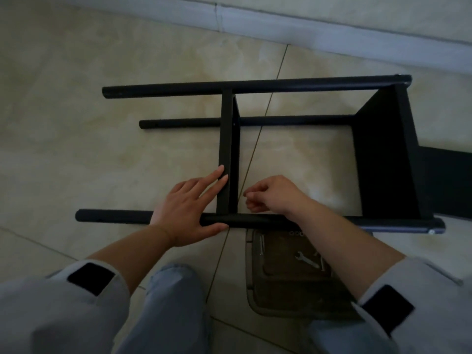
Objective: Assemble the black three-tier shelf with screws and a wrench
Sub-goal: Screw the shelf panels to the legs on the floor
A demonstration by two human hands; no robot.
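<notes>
The black shelf frame [255, 85] lies on its side on the tiled floor, its round legs running left to right. A middle shelf panel [227, 139] stands between the legs, and another panel [383, 159] closes the right end. My left hand [189, 208] lies flat with straight fingers on the middle panel's edge, its thumb along the near leg [115, 216]. My right hand [270, 195] hovers just right of that panel with curled fingers; whether they pinch something small is unclear. A small silver wrench [307, 260] and screws [261, 245] lie on a brown tray.
The brown tray [281, 297] sits on the floor under my right forearm, near my knees. A loose black panel [447, 185] lies flat beyond the frame's right end. A white baseboard [281, 24] runs along the wall at the top.
</notes>
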